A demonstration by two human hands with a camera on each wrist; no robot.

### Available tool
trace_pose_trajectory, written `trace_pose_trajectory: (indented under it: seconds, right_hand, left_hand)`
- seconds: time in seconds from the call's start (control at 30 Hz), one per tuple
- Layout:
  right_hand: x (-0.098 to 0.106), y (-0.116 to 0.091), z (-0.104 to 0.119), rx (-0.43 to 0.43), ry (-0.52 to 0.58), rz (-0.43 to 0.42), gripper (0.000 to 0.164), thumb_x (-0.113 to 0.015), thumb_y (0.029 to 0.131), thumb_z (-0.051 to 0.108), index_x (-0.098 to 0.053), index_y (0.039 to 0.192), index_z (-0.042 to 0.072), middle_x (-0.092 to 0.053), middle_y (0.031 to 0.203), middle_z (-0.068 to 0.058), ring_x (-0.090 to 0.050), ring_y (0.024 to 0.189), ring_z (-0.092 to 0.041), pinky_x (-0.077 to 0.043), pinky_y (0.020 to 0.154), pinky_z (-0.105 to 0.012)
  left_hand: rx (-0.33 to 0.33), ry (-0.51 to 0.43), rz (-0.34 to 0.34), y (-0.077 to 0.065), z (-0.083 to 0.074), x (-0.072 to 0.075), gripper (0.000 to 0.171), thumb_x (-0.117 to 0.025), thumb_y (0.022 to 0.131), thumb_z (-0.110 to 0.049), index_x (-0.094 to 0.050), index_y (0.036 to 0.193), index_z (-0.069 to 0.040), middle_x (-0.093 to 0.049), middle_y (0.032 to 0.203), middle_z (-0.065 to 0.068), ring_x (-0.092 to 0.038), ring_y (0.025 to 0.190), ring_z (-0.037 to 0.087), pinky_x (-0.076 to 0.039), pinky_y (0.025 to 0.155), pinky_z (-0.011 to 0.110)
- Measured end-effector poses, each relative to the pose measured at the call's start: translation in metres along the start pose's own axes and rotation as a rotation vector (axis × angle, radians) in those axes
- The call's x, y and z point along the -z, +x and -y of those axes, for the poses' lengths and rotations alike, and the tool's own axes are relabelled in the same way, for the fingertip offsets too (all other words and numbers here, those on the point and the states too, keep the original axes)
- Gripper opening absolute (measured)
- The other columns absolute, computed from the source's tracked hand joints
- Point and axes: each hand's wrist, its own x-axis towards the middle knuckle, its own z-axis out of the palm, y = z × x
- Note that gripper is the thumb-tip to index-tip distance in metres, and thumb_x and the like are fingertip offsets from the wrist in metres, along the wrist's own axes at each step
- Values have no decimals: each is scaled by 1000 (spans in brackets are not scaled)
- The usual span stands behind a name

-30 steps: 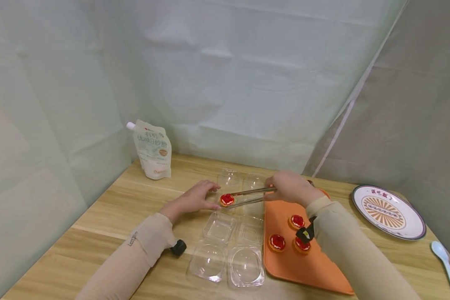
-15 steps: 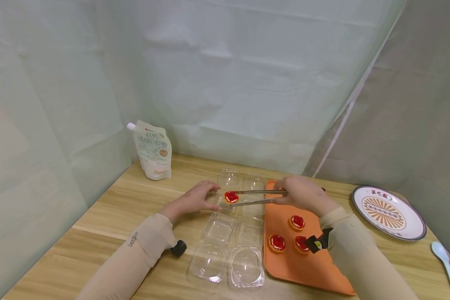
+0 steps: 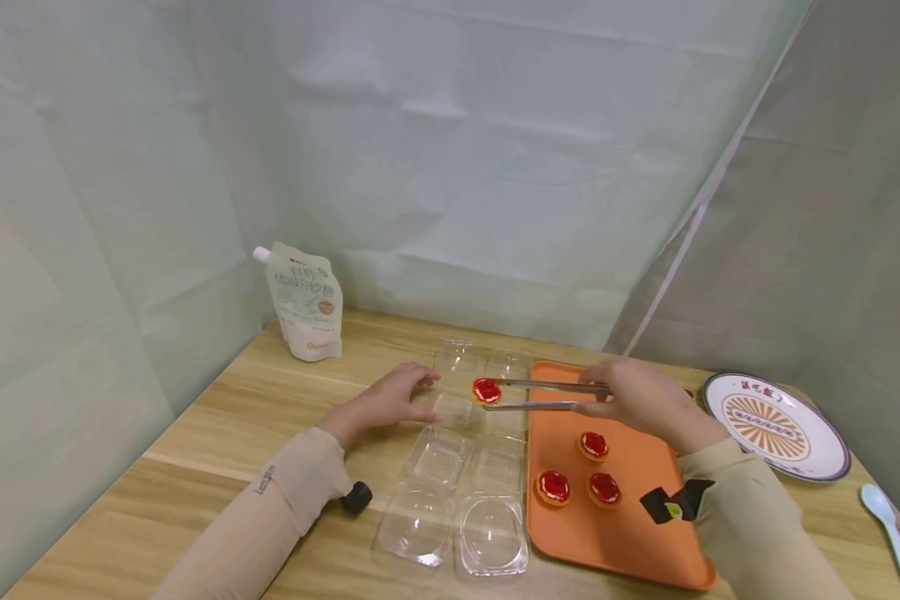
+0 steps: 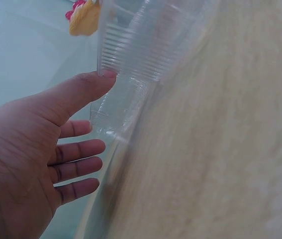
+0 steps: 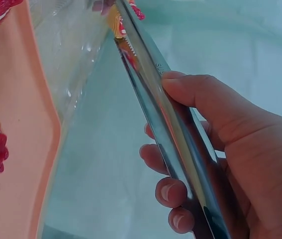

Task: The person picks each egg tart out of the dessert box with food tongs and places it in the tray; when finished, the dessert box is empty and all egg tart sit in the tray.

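My right hand (image 3: 641,400) grips a pair of metal tongs (image 3: 543,385). A small tart (image 3: 486,391) with a red topping and white cream sits between the tong tips, held above the far clear plastic containers. My left hand (image 3: 386,398) lies left of those containers, fingers extended and apart. In the left wrist view its thumb tip touches the edge of a clear container (image 4: 136,45), and the tart (image 4: 85,19) hangs just beyond. Nearer to me lies another clear container (image 3: 441,454) with its lid side folded out. In the right wrist view, thumb and fingers wrap the tongs (image 5: 173,127).
An orange tray (image 3: 630,546) on the right bears several tarts, one of them a front-left tart (image 3: 552,488). Behind stands a sugar pouch (image 3: 305,300). A patterned white plate (image 3: 776,425) and a pale blue spoon (image 3: 892,529) lie at the far right.
My right hand has moved right with the tongs, lifting the tart away from beside my left fingers and over toward the tray. The left hand has stayed put.
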Motion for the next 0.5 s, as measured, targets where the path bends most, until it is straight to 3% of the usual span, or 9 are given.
trace_pose_trajectory:
  seconds: [0.27,0.5]
  right_hand:
    - [-1,-18,-9,0,-11,-31,25,-76,80,34,-72,95,15,-63,74,9,-51,63,-5,-45,56,-23]
    - [-2,-36,-18,-19,-10,-61,26,-75,80,37,-71,95,17,-68,79,7,-59,69,-8,-50,59,-30]
  left_hand:
    - [-5,-1,1,1,1,-1,70,-78,78,-38,-51,133,-5,-57,126,13,-51,120,28,-42,107,45]
    - [-16,5,-1,3,4,-1,71,-78,78,-39,-51,133,-4,-58,125,13,-51,120,28,-42,106,45]
